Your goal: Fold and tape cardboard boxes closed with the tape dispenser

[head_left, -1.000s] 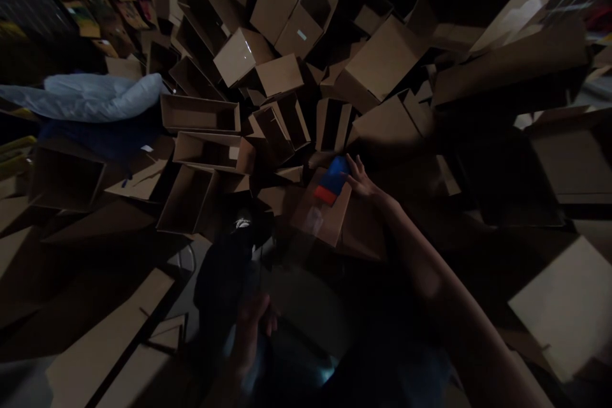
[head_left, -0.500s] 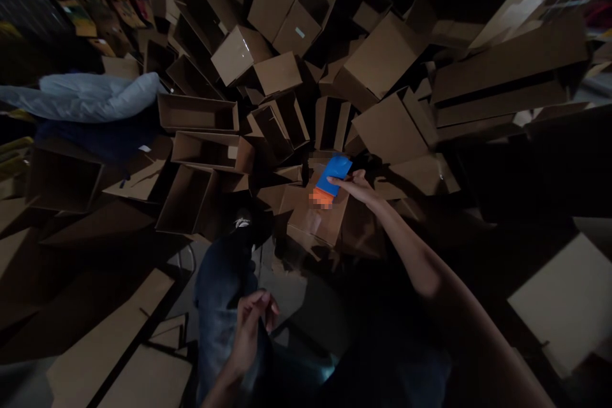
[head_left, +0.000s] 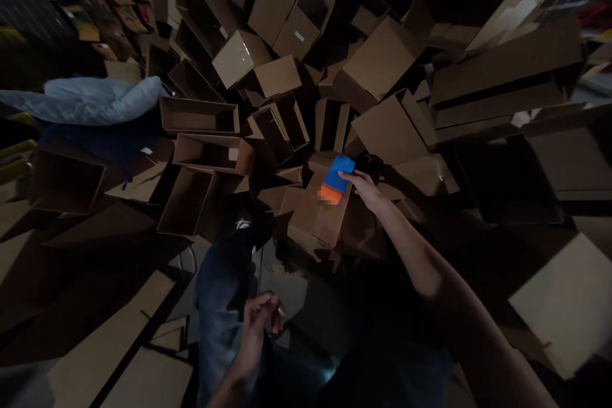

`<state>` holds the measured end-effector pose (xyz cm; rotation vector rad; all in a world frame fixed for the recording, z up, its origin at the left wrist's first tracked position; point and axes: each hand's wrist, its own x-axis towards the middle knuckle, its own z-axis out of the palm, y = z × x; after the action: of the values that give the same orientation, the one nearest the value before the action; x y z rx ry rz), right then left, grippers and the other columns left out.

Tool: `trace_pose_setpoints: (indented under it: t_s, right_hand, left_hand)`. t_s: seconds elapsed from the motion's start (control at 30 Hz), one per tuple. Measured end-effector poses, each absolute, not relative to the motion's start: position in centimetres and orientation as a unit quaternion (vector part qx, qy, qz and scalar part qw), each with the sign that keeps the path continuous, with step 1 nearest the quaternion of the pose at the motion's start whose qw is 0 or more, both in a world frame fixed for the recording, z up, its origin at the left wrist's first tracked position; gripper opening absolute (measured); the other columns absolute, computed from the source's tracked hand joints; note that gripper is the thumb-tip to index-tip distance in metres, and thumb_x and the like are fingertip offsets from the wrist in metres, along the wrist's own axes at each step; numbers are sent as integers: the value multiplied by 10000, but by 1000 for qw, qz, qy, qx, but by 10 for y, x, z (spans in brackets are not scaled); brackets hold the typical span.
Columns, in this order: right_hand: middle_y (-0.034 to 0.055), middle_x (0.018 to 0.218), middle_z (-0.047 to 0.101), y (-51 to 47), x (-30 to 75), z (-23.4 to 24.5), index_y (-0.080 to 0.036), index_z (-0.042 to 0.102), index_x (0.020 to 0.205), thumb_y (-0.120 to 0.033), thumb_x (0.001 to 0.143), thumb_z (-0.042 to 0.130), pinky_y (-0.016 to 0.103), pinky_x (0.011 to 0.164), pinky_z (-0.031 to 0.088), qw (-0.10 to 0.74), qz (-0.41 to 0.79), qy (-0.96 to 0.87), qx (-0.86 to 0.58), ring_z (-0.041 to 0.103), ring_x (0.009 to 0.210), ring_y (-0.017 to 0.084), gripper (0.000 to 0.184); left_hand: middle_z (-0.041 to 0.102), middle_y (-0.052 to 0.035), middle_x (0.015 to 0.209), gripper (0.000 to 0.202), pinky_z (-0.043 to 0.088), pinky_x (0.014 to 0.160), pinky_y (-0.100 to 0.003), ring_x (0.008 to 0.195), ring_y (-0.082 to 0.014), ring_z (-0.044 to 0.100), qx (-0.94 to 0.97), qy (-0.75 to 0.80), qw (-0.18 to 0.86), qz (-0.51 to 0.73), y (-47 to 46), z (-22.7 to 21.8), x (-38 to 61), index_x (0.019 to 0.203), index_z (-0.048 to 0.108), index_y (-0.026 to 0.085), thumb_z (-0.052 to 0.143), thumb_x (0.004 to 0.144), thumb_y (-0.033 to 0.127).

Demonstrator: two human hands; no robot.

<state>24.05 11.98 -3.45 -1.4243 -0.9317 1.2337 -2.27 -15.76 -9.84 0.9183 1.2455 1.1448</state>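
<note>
We note the blue-and-orange packet (head_left: 335, 180) on a cardboard box (head_left: 315, 223), touching the extended fingers (head_left: 349, 175) of our right hand (head_left: 366, 192), arm outstretched; grip unclear. Left hand (head_left: 258, 325) half-curled, holding nothing.

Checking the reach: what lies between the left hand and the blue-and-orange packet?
In the head view, a cardboard box lies between the left hand and the blue-and-orange packet; the packet rests on that box.

Orange patch (head_left: 326, 194) on blue package (head_left: 338, 173) pixelated, unreadable.
</note>
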Motion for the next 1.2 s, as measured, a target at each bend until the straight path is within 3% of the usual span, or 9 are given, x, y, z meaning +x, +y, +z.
trace_pose_setpoints:
  t_s: [0.2,0.33,0.47,0.7,1.0,1.2]
  right_hand:
    - [25,813,766,127,242,-33,-195,688,746,-326,537,854,339,852,568,584,524,-340,-518,711,909,227,298]
    - [22,860,773,122,247,-10,-213,696,792,-405,564,839,392,888,576,657,499,-335,-455,704,960,243,331]
    - [18,944,768,95,241,23,-224,721,856,-440,639,832,420,960,545,677,456,-419,-398,690,1029,242,325]
    - [15,1012,744,39,223,49,-263,707,975,-456,839,699,452,919,557,638,401,-541,-373,688,997,229,236]
    - [6,1047,733,10,212,48,-287,679,1089,-400,842,715,442,884,578,602,386,-598,-363,691,963,214,273]
    - [17,1082,731,3,206,48,-282,672,1119,-410,840,717,438,866,598,576,398,-612,-368,698,977,223,310]
  left_hand:
    - [470,14,419,629,303,472,-232,402,-85,406,386,593,529,468,-149,-116,-20,508,573,176,645,728,762]
    - [464,22,436,650,317,477,-234,428,-91,415,394,606,515,460,-135,-139,-13,490,486,194,657,672,794]
    - [494,12,466,647,320,464,-234,464,-120,472,403,627,515,423,-116,-163,-5,561,532,195,606,676,827]
    - [532,-8,566,624,400,523,-243,585,-147,538,428,639,480,422,-81,-190,5,557,521,200,540,751,793]
    - [593,-46,623,591,493,686,-350,694,-220,601,434,656,484,384,-56,-213,12,574,542,228,476,706,800]
    - [668,-59,654,432,498,700,-342,738,-246,658,382,696,489,361,-52,-217,17,596,621,217,546,792,595]
